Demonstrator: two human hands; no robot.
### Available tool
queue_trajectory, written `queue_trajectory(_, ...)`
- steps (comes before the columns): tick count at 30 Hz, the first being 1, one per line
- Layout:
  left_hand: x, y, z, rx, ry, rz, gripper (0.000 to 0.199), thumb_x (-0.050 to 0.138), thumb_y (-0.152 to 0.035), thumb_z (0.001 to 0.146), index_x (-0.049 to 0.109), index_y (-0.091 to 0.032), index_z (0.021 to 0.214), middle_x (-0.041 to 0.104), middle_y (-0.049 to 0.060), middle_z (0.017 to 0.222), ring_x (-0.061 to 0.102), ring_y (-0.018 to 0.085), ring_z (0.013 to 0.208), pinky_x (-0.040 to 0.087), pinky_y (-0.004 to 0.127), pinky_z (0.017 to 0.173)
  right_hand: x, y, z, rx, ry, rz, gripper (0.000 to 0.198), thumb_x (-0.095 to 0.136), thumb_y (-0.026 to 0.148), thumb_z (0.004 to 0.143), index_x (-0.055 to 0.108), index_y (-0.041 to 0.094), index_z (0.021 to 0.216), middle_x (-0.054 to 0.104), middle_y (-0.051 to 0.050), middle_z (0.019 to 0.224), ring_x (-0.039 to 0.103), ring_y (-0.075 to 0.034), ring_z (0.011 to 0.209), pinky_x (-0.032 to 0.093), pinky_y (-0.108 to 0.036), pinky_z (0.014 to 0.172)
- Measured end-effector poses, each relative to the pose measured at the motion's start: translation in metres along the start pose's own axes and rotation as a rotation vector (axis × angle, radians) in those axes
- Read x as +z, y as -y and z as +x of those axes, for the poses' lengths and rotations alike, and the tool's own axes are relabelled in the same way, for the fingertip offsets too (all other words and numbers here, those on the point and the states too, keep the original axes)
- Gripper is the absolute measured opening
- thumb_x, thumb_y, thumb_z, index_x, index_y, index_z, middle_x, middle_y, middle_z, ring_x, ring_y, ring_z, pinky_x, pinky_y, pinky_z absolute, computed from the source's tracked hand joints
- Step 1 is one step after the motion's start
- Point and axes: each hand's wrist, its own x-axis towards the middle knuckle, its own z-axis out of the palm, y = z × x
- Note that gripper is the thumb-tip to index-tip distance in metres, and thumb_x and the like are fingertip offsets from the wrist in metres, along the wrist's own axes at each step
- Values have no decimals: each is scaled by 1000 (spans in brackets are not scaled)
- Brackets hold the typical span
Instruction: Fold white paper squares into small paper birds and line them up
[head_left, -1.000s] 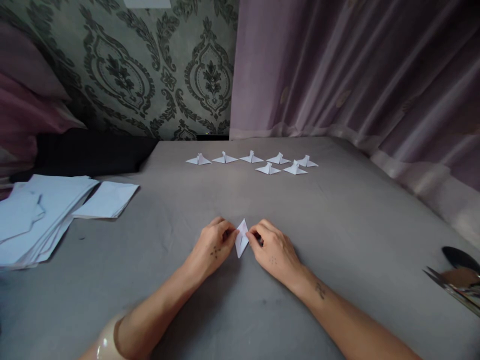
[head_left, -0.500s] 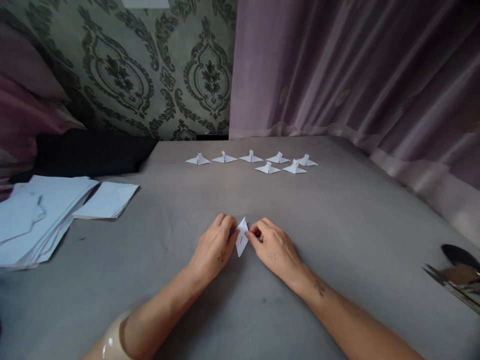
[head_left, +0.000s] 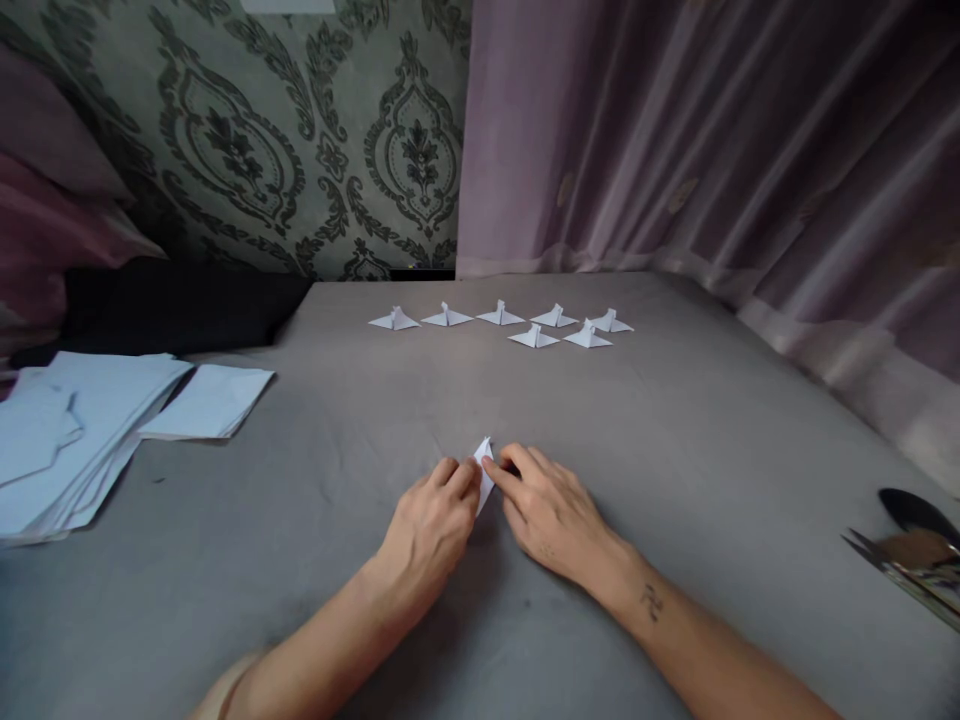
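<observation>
Hands (head_left: 431, 520) (head_left: 555, 515) half-curled, both against small folded white paper (head_left: 486, 486)

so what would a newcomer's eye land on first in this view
Probably the small folded white paper near the middle, with the left hand and right hand both at it. Next, likely, the seven white folded paper shapes toward the far edge of the grey surface, five in a back row and two in front. The patterned wallpaper and purple curtain behind also stand out.
</observation>
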Motion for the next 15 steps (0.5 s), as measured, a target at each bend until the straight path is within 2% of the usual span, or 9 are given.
queue_trajectory(5,-2,10,3,-84,-122,-320,30,40,-6,83,65,-15,98,63,9,100,56,21,88,50,31,76,-5,2,-9,-10,5,-66,40,41,8,87,55,17,123,59,-9,110,53,-23,93,46,-37,78)
queue_trajectory(8,0,16,11,-208,-200,-524,22,44,-19,88,66,-18,85,62,7,96,58,17,83,46,27,73,-4,2,-11,-14,-15,-54,39,40,6,85,59,16,118,61,-9,108,54,-22,90,47,-37,76)
queue_trajectory(11,4,21,19,-323,-187,-630,22,51,-31,87,65,-18,76,61,4,85,57,15,71,41,25,62,3,-2,-10,13,-82,41,36,43,5,82,64,19,107,62,-6,104,56,-21,90,46,-34,75)
queue_trajectory(13,6,23,23,-371,-178,-672,16,58,-32,83,65,-18,80,60,3,83,55,14,69,39,25,61,8,-5,-7,84,-171,162,32,44,4,81,66,22,96,63,-4,102,57,-19,92,46,-30,75)
queue_trajectory(15,7,25,24,-383,-190,-703,17,61,-32,79,65,-18,88,58,3,86,54,14,67,39,25,62,11,-7,-4,148,-229,284,25,46,7,82,65,21,90,63,-3,97,59,-15,85,46,-27,75)
